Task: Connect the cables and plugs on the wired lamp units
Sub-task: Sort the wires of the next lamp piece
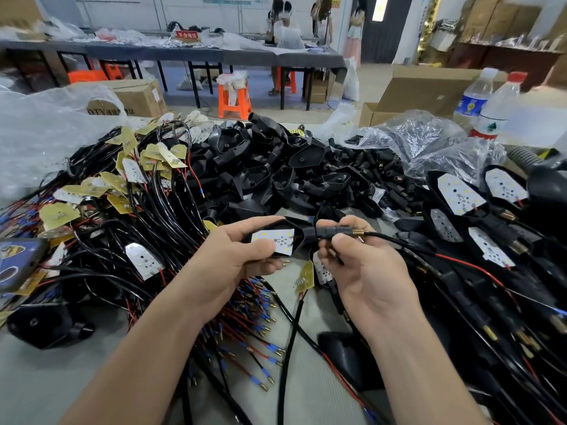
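Left hand (233, 256) is gripping the lamp (273, 240). Right hand (362, 271) is pinching the plug (331, 232) just right of it, lying sideways, in line with the lamp's neck. Guessing the right one's pushing in.

Long grey work table (184, 53), orange stool (234, 101), cardboard boxes (429, 87), pale floor (377, 81), dark door (372, 41)

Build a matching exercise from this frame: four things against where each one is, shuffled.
Things:
1 lamp unit
2 plug
3 bottles
4 stool

Places:
a pinched by the right hand
b on the floor
c held in the left hand
d standing at the table's far right

Pairs: 1-c, 2-a, 3-d, 4-b
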Motion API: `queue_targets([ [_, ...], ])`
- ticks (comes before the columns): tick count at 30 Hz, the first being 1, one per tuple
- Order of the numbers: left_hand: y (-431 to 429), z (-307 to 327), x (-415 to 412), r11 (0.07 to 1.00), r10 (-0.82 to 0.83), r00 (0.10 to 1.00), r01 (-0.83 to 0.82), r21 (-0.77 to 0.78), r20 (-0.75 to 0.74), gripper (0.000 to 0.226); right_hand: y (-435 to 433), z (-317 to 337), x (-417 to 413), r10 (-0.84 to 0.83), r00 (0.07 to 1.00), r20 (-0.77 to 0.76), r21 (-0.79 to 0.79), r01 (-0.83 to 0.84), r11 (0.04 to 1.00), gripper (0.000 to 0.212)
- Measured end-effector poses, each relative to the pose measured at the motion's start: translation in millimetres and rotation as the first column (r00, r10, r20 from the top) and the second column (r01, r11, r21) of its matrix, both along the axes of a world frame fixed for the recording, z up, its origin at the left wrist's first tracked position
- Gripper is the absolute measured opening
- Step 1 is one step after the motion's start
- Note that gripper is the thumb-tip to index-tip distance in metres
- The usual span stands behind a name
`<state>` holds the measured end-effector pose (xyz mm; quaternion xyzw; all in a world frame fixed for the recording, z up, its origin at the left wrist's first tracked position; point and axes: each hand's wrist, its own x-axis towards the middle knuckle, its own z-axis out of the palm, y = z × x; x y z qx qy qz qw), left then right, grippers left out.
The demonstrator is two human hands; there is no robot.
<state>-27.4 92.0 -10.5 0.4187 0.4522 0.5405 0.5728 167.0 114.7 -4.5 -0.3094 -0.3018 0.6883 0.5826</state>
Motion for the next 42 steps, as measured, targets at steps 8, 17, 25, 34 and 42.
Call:
queue_targets([
  [8,-1,-3,7,0.997,0.081,0.996,-0.081,0.014,-0.025,0.042,2,-2,6,0.016,1.0,0.006,0.025,-0.016,1.0,0.034],
  [17,0,-5,16,0.994,0.103,0.972,-0.094,0.05,-0.21,0.036,-2,-1,-1,0.079,0.995,0.06,0.116,-0.086,0.989,0.039],
  [25,-1,-3,11,0.996,0.084,0.964,-0.075,0.047,-0.252,0.028,-5,0,-2,0.063,0.984,0.167,0.143,-0.088,0.986,0.035],
  [34,-2,-3,10,0.99,0.14,0.953,-0.129,0.057,-0.268,0.022,-6,-1,-4,0.056,0.974,0.221,0.185,-0.099,0.978,0.041],
  [42,-4,-1,6,0.991,0.133,0.93,-0.115,0.071,-0.342,0.029,-8,-6,-7,0.057,0.973,0.222,0.177,-0.098,0.979,0.046],
])
